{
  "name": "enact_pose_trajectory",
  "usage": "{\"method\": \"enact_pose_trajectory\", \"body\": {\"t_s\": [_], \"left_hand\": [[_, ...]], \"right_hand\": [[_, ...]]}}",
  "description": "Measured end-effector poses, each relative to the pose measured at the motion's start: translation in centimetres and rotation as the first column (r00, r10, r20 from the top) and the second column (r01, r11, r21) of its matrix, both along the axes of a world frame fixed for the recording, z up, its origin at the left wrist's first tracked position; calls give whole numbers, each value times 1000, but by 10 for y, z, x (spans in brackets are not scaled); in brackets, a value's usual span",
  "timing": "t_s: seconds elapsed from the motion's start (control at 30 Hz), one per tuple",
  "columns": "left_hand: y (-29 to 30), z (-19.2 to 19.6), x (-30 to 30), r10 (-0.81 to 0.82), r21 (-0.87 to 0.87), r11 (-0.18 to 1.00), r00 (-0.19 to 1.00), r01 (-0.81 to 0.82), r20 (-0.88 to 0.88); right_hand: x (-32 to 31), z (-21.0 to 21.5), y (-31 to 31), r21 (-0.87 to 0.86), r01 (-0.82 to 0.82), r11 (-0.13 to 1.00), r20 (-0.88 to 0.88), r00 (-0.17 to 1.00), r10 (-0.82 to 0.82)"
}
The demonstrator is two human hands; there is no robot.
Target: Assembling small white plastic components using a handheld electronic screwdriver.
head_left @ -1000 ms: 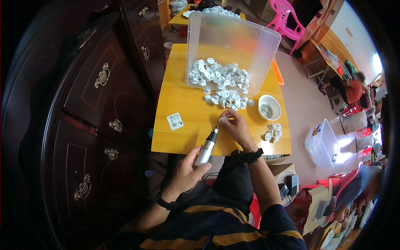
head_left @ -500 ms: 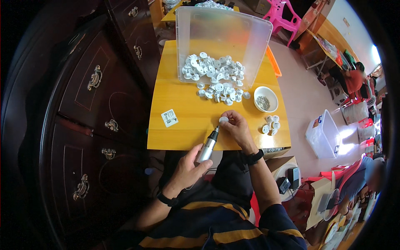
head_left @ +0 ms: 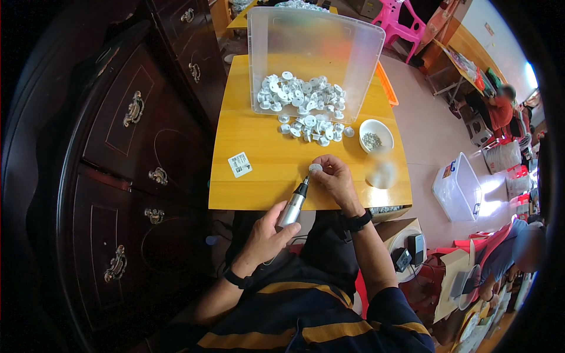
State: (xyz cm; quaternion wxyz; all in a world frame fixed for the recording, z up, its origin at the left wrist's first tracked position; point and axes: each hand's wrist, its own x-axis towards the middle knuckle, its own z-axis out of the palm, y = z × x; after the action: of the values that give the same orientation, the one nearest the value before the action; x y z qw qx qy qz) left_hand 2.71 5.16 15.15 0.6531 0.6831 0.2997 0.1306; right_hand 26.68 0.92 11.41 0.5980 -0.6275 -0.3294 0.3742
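An electric screwdriver (head_left: pixel 293 206), silver with a black nose, lies in the grip of my left hand (head_left: pixel 268 235) at the table's front edge. Its tip points up and away, against a small round white plastic part (head_left: pixel 316 168). My right hand (head_left: pixel 336 183) pinches that part between thumb and fingers just above the tabletop. Whether a screw sits at the tip is too small to tell. Beyond my hands lies a loose pile of similar white plastic parts (head_left: pixel 310 121). To the right stands a white bowl (head_left: pixel 385 130) with small metal screws (head_left: pixel 371 141) in it.
A clear plastic bin (head_left: pixel 318 53) tipped on its side holds many more white parts at the table's back. A white label (head_left: pixel 240 165) lies on the yellow table (head_left: pixel 265 191). Dark wooden drawers (head_left: pixel 126 141) flank the left. Other people sit at the far right.
Both hands stay almost still, with the screwdriver tip at the white part. The small group of parts right of my right hand now appears blurred.
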Motion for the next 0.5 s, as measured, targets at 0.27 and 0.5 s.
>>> {"method": "enact_pose_trajectory", "body": {"t_s": [0.27, 0.5], "left_hand": [[2, -2, 1, -16, 0, 1000, 1000, 16, 13], [-1, -3, 1, 10, -188, 982, 998, 1, 57]], "right_hand": [[-1, -2, 0, 7, 29, 1000, 21, 999, -30], [-3, -10, -2, 60, 35, 998, -8, 999, -35]]}}
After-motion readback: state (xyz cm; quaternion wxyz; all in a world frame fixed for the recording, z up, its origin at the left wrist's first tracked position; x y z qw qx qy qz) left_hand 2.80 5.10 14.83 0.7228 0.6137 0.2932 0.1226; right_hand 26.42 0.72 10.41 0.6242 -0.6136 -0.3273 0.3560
